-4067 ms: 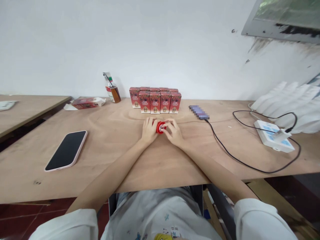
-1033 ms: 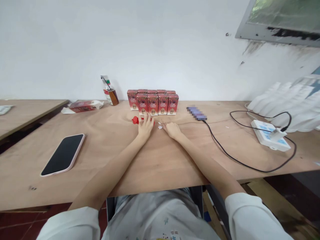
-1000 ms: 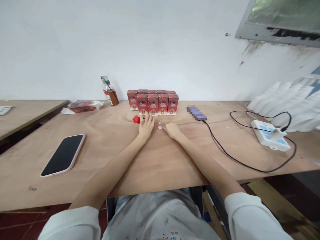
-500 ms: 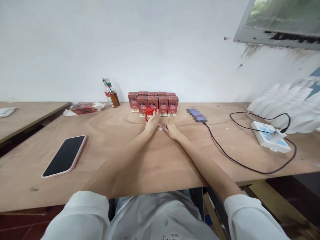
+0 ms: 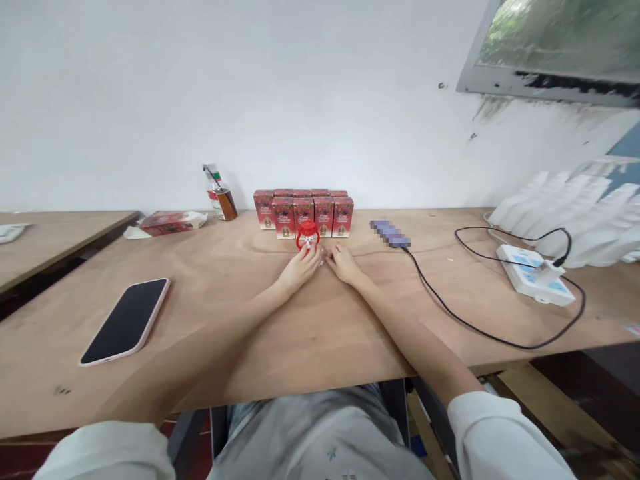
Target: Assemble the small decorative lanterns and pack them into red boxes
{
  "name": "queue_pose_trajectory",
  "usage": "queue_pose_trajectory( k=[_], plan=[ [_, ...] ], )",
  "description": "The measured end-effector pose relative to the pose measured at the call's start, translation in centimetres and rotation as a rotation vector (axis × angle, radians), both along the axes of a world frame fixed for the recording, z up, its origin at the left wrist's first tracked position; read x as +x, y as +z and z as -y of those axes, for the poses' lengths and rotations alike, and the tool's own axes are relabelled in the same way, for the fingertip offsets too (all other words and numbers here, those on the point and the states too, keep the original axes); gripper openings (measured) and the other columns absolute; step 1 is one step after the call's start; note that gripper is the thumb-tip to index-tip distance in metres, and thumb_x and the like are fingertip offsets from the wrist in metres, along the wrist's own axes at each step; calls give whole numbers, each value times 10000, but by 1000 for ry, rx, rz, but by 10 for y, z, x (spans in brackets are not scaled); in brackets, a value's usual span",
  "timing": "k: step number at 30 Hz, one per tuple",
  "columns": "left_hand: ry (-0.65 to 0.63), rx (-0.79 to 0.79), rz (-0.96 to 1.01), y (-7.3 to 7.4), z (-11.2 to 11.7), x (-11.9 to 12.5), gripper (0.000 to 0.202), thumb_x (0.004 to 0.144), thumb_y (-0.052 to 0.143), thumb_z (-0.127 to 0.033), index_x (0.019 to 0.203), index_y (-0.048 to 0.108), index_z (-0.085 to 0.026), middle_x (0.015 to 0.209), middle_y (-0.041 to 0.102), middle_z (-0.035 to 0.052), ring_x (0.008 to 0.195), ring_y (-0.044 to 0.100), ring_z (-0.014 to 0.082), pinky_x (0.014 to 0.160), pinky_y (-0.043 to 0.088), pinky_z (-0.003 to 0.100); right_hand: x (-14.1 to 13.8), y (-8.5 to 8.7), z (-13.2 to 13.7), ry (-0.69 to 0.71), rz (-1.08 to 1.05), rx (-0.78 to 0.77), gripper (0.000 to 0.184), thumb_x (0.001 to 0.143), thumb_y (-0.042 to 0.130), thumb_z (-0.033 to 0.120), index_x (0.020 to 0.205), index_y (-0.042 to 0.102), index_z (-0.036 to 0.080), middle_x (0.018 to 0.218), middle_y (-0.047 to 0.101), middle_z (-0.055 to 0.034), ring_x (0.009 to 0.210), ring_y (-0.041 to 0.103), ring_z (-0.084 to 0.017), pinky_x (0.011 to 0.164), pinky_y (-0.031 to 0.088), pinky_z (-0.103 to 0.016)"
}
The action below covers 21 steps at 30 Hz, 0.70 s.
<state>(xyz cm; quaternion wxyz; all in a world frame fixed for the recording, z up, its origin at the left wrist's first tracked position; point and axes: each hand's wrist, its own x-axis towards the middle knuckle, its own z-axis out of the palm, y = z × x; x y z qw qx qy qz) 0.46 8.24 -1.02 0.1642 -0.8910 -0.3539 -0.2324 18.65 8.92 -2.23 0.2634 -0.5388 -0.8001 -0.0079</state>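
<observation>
A small clear jar with a red cap and red handle (image 5: pixel 307 235) stands upright on the wooden table (image 5: pixel 310 333), just in front of a block of red cartons (image 5: pixel 303 211). My left hand (image 5: pixel 299 267) reaches forward, and its fingertips are closed round the jar's base. My right hand (image 5: pixel 343 263) lies beside it on the table with its fingers stretched out and nothing in them. The fingertips of both hands almost meet by some tiny white scraps (image 5: pixel 323 257).
A black phone in a pink case (image 5: pixel 125 321) lies at the left. A brown-liquid bottle (image 5: pixel 219 195) and a flattened red pack (image 5: pixel 170 222) sit by the wall. A blurred device (image 5: pixel 389 233), black cable (image 5: pixel 450 308), white power strip (image 5: pixel 535 280) and white bags (image 5: pixel 565 207) are at the right.
Four seconds ago both hands held the red jar. The left hand then laid it on its side to the left, and has now stood it upright before the cartons. The right hand barely moved.
</observation>
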Motion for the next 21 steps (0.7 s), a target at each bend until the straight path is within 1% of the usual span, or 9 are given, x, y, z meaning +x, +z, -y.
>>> queue_pose_trajectory(
  k=[1, 2, 4, 5, 8, 12, 15, 18, 21],
  plan=[
    [-51, 19, -22, -1, 2, -8, 415, 829, 362, -91, 1175, 565, -197, 1201, 601, 119, 1151, 547, 226, 960, 442, 401, 0, 1, 1, 1, -7, 0, 135, 888, 456, 174, 927, 574, 121, 992, 567, -124, 949, 503, -213, 886, 376, -333],
    [-47, 37, 4, -2, 2, -16, 388, 837, 370, -106, 1164, 563, -186, 1144, 619, 133, 1081, 578, 239, 909, 462, 404, -1, 1, 2, 2, -11, -1, 133, 886, 456, 168, 927, 573, 122, 987, 569, -123, 953, 504, -214, 888, 376, -332],
    [90, 79, 176, -3, -1, -33, 333, 816, 418, -135, 1118, 560, -143, 1022, 632, 157, 1001, 591, 268, 850, 477, 419, -2, 3, 4, 1, -10, -2, 129, 881, 457, 155, 925, 574, 121, 984, 574, -123, 965, 504, -217, 899, 371, -332],
    [164, 94, 280, -3, -5, -40, 334, 796, 435, -135, 1110, 550, -124, 1009, 625, 165, 1001, 584, 277, 848, 476, 425, -3, 4, 5, -1, -3, -4, 131, 881, 456, 152, 925, 575, 119, 985, 576, -125, 970, 504, -219, 903, 369, -332],
    [218, 101, 426, -1, -23, -52, 436, 755, 431, -101, 1185, 502, -95, 1156, 582, 184, 1128, 527, 280, 934, 438, 430, -4, 7, 8, -15, 30, 1, 149, 893, 442, 169, 930, 575, 114, 991, 585, -136, 990, 499, -231, 914, 362, -337],
    [246, 93, 450, 7, -51, -50, 582, 754, 384, -82, 1336, 406, -84, 1370, 477, 168, 1283, 421, 260, 1055, 338, 433, -7, 12, 13, -37, 85, 36, 183, 909, 419, 215, 949, 575, 129, 995, 602, -144, 993, 494, -255, 908, 357, -369],
    [286, 76, 419, 12, -69, -44, 673, 759, 339, -68, 1429, 280, -83, 1492, 326, 147, 1385, 286, 225, 1129, 228, 429, -9, 17, 19, -65, 120, 70, 202, 912, 404, 221, 964, 574, 124, 1010, 607, -160, 989, 488, -275, 866, 360, -379],
    [295, 26, 337, 16, -80, -43, 767, 712, 349, -43, 1463, 201, -94, 1532, 236, 126, 1433, 159, 211, 1160, 69, 480, -11, 22, 24, -81, 145, 129, 224, 923, 377, 224, 945, 579, 130, 990, 618, -155, 968, 488, -273, 847, 349, -371],
    [324, 5, 315, 26, -84, -48, 781, 717, 387, -77, 1469, 176, -96, 1524, 248, 151, 1439, 115, 241, 1136, -18, 542, -12, 23, 27, -65, 157, 216, 232, 925, 364, 214, 916, 585, 143, 953, 629, -134, 926, 493, -258, 831, 339, -363]
  ],
)
